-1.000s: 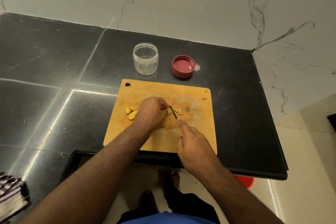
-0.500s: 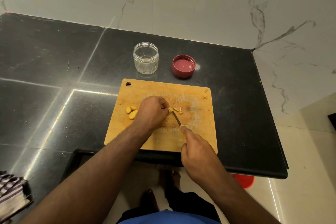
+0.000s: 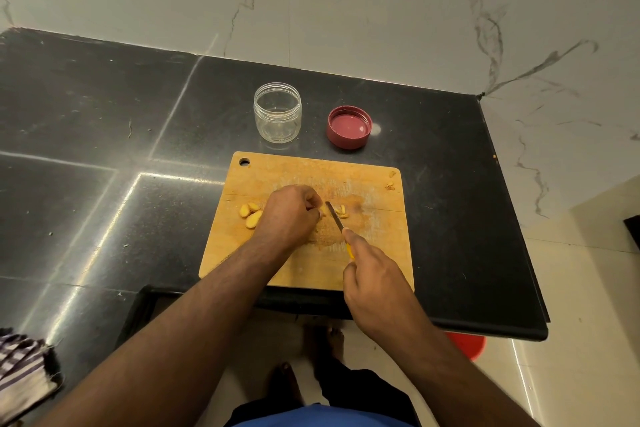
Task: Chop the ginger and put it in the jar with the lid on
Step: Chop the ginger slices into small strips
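Observation:
A wooden cutting board (image 3: 374,253) lies on the black counter. My left hand (image 3: 289,215) is curled over a piece of ginger, pinning it to the board; the piece itself is mostly hidden under the fingers. My right hand (image 3: 375,282) grips a small knife (image 3: 335,216) with a yellow handle, its blade down right beside my left fingertips. Small cut ginger bits (image 3: 342,211) lie just right of the blade. Larger ginger slices (image 3: 251,213) sit left of my left hand. Behind the board stand an empty clear jar (image 3: 277,113) and its red lid (image 3: 349,127), turned upside down.
The black counter (image 3: 104,184) ends at a front edge just under the board and at a right edge near the marble wall. A striped cloth (image 3: 20,371) lies at the lower left. A red object (image 3: 465,345) is on the floor below the counter.
The knife blade has shifted slightly between cuts beside my left fingertips, and my right hand moved a little with it. My left hand stays on the ginger.

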The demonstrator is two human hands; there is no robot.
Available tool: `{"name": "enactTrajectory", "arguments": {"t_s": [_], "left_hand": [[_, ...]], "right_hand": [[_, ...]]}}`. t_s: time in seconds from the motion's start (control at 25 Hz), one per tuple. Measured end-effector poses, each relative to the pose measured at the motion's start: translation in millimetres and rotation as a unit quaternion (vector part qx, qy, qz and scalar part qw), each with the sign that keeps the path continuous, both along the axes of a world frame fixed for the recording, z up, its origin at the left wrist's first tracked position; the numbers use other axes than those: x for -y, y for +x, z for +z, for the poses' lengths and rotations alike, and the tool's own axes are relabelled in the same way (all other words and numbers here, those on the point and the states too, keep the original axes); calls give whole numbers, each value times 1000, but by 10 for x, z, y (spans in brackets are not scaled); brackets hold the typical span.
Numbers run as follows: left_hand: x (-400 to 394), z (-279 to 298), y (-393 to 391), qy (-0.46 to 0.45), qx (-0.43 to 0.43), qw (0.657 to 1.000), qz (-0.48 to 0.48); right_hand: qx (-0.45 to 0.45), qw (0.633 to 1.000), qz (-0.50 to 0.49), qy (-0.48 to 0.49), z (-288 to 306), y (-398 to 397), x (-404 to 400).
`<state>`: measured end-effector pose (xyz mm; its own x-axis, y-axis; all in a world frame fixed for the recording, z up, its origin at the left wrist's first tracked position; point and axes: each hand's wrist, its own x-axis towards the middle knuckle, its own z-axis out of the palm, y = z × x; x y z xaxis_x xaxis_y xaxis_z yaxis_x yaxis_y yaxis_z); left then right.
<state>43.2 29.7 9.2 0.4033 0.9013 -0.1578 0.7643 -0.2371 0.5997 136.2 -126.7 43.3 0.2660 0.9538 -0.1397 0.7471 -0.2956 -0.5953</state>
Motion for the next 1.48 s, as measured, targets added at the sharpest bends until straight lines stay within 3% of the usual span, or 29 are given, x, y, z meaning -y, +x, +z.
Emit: {"name": "enactTrajectory", "arguments": {"t_s": [0.52, 0.88, 1.48], "left_hand": [[-29, -5, -2, -1, 7, 1000, 2], [-32, -11, -8, -6, -4, 1000, -3], [-30, -4, -12, 15, -6, 1000, -15]], "right_hand": [[18, 999, 17, -31, -104, -29, -147], [11, 1000, -13, 5, 25, -36, 180], [18, 1000, 5, -11, -59, -72, -107]]}}
